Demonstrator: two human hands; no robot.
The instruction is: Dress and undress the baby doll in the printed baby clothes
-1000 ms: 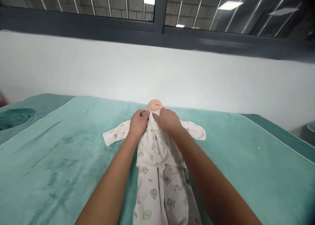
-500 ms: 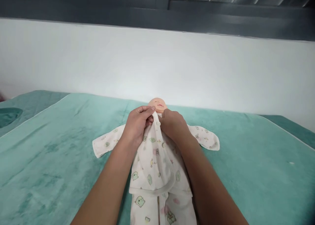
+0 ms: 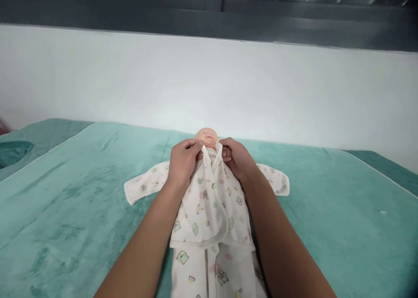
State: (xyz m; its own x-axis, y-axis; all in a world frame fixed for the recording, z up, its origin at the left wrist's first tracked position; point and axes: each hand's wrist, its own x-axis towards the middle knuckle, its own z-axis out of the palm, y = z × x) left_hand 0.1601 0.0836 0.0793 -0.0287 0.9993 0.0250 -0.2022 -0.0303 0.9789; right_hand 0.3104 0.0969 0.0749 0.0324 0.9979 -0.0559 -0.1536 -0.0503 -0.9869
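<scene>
A baby doll (image 3: 207, 134) lies on its back with its head toward the wall. It wears a white printed baby shirt (image 3: 202, 206), its long sleeves spread out to both sides, over matching printed trousers (image 3: 189, 272). At the neck, my left hand (image 3: 185, 159) pinches the left edge of the shirt's front opening between thumb and fingers. My right hand (image 3: 235, 156) pinches the opposite collar edge, so the neckline forms a V below the doll's chin. Further down, the two front panels overlap. My wrists and forearms cover parts of the sleeves.
A teal plush cover (image 3: 326, 219) spreads under the doll on both sides. Behind the head rises a white wall (image 3: 209, 85), topped by a dark window frame (image 3: 130, 15) with bars beyond it. A darker teal round shape (image 3: 15, 153) lies at the far left.
My right hand has moved slightly right and up from inside the collar and now holds the right collar edge out. The neckline has opened into a V. My left hand stays nearly in place.
</scene>
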